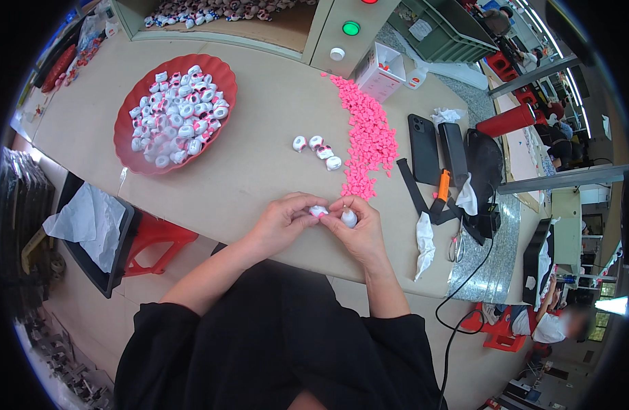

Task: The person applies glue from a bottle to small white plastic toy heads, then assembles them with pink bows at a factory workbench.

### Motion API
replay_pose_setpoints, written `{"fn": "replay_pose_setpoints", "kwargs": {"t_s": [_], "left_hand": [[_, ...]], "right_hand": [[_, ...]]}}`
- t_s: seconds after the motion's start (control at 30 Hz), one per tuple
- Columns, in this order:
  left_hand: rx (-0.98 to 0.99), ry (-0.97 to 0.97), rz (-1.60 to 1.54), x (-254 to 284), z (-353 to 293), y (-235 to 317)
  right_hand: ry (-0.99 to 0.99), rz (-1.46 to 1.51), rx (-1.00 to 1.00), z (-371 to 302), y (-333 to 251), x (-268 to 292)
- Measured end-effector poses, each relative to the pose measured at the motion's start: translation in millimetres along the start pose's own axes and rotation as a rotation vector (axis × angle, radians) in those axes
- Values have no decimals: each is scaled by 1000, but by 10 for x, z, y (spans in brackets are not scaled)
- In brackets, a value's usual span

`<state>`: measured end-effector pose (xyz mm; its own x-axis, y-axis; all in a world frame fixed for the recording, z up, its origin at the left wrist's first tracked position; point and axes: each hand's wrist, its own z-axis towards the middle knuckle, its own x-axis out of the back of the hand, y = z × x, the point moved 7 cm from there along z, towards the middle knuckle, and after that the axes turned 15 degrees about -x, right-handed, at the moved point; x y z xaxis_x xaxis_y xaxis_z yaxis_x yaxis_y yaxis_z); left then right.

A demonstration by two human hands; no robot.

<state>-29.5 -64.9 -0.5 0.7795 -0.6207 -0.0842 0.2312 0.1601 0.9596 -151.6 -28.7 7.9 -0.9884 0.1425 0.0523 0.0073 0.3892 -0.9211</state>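
At the near edge of the table, my left hand (pixel 284 220) pinches a small white piece (pixel 317 210) that shows a spot of pink. My right hand (pixel 363 234) is closed around a small white round bottle (pixel 349 218) with a thin tip, and its thumb and forefinger reach to the white piece. Just beyond my hands lie several white pieces with dark and pink marks (pixel 326 152). A long strip of tiny pink parts (pixel 366 133) runs away from my right hand. To the far left, a red scalloped bowl (pixel 125 147) holds many similar white pieces.
Right of the pink parts lie a dark phone (pixel 424 147), a black case (pixel 454 152), an orange-handled cutter (pixel 443 184), scissors (pixel 456 247) and crumpled tissue (pixel 424 246). A white box (pixel 380 73) stands behind. A red stool (pixel 160 239) is at left; a person sits far right.
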Motion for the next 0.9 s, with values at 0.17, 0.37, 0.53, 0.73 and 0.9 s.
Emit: {"fn": "replay_pose_setpoints", "kwargs": {"t_s": [0.17,0.37,0.53,0.73,0.9], "left_hand": [[14,-38,109,10,-18,19],[56,103,-74,20,-23,-61],[132,126,-243,36,-23,-110],[201,150,-255,63,-18,-118],[204,171,-297,65,-1,-140]], "right_hand": [[49,-65,5,10,20,-9],[137,-21,37,-19,-46,-43],[157,6,115,-87,-38,-88],[195,-94,268,-113,-82,-103],[260,-190,424,-186,-188,-153]]}}
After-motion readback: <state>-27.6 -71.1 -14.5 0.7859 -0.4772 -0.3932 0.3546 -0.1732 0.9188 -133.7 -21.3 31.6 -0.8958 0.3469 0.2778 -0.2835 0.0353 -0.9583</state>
